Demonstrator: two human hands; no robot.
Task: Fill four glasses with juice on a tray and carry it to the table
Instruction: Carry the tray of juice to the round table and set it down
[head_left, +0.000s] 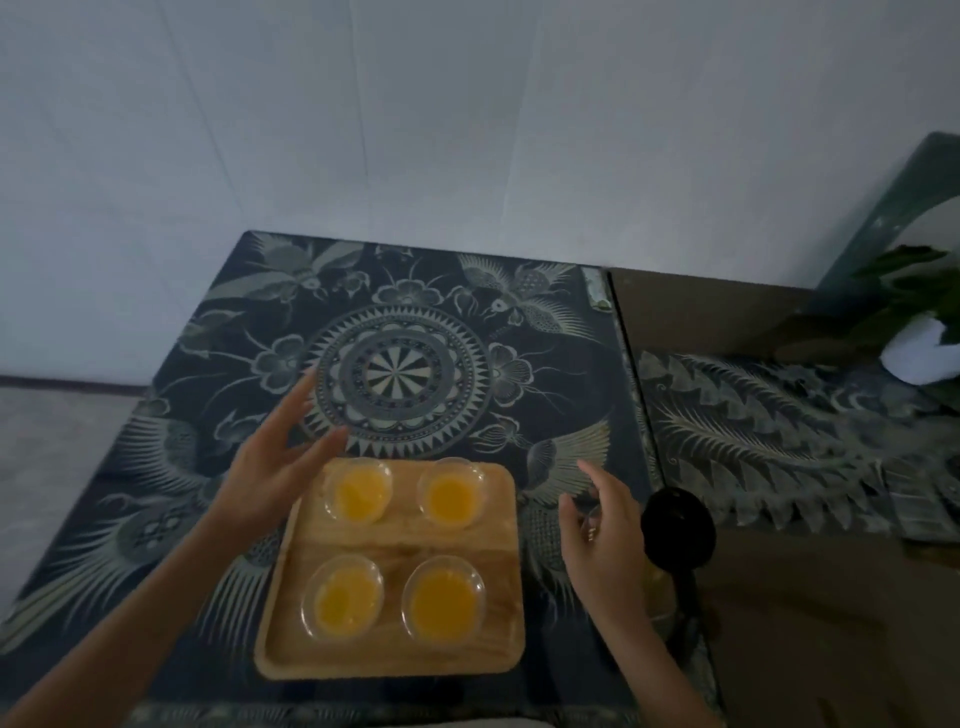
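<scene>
Four clear glasses (358, 492) hold orange juice on the square wooden tray (400, 551); left hand (270, 467) and right hand (602, 535) hover spread, empty. Next, I'd judge: grip both edges, lift level.

— Any words, labels or numbers to read here?
— None — the dark cloth with pale bird-and-mandala patterning (405, 374) shows ornament only, and the square wooden tray (400, 540) bears no lettering.

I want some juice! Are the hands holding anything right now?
No. The left hand and right hand hover open on either side of the wooden tray; neither grips it.
</scene>
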